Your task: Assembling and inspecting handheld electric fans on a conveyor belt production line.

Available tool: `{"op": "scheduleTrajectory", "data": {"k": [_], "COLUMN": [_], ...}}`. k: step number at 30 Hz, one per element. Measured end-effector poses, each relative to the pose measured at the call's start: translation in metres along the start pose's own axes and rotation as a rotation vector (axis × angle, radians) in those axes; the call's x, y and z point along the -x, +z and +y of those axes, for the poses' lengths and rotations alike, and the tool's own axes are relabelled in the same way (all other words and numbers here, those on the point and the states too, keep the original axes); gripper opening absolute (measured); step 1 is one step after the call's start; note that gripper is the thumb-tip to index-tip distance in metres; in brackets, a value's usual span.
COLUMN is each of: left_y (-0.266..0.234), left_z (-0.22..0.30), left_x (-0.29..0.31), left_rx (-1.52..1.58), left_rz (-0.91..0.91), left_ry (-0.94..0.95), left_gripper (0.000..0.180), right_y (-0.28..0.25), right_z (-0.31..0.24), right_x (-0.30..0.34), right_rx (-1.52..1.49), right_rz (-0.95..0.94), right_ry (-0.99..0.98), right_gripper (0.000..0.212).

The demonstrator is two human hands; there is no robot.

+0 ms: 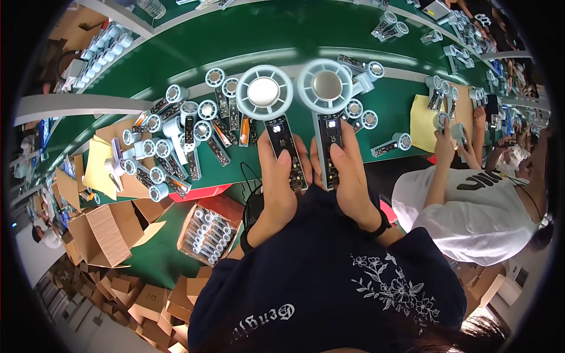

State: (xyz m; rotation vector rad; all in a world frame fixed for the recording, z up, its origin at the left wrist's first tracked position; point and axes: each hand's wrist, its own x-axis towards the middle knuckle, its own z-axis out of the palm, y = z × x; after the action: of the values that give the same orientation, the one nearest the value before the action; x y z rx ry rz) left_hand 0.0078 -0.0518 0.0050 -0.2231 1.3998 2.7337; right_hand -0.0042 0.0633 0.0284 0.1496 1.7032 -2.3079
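Observation:
My left hand (pixel 275 179) is closed around the handle of a pale blue handheld fan (pixel 263 92), its thumb on the bare circuit board. In my right hand (pixel 351 176) is a second handheld fan (pixel 326 86) of the same kind, gripped the same way with the thumb on its board. Both fans stand side by side with their round heads pointing away from me. On each board (pixel 279 127) a small white display is lit. The handles lack front covers, so dark boards show. Fingers behind the handles are partly hidden.
Many similar fans (pixel 189 117) lie on the green bench to the left, fewer on the right. Below left, an open carton (pixel 206 234) holds rows of fans beside empty-looking cardboard boxes (pixel 106 234). At right, a person in a white shirt (pixel 471 206) handles fans over yellow paper (pixel 425 126).

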Motion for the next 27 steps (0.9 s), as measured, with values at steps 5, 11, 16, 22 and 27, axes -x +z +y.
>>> {"op": "scheduleTrajectory", "data": {"k": [5,11,16,22,27], "left_y": [0.019,0.046,0.058,0.067,0.07], "left_z": [-0.008,-0.022,-0.03,-0.037,-0.036], "left_x": [-0.009,-0.019,-0.026,-0.022,-0.023], "left_rx": [-0.019,-0.211,-0.176,-0.179,-0.189], "left_rz": [-0.014,-0.044,-0.09,-0.104,-0.09], "left_ry": [0.019,0.042,0.001,0.06,0.082], "left_gripper": [0.05,0.048,0.047,0.047,0.048], "right_y": [-0.019,-0.046,-0.067,-0.074,-0.075], "right_z": [-0.009,-0.005,-0.018,-0.018,-0.018], "right_x": [-0.005,-0.005,-0.005,-0.001,-0.002], "right_rx": [-0.004,-0.005,-0.104,-0.158,-0.209], "right_rz": [-0.021,0.051,0.012,-0.015,-0.035], "right_ry": [-0.059,-0.184,-0.158,-0.207,-0.221], "right_gripper": [0.042,0.041,0.043,0.044,0.043]}}
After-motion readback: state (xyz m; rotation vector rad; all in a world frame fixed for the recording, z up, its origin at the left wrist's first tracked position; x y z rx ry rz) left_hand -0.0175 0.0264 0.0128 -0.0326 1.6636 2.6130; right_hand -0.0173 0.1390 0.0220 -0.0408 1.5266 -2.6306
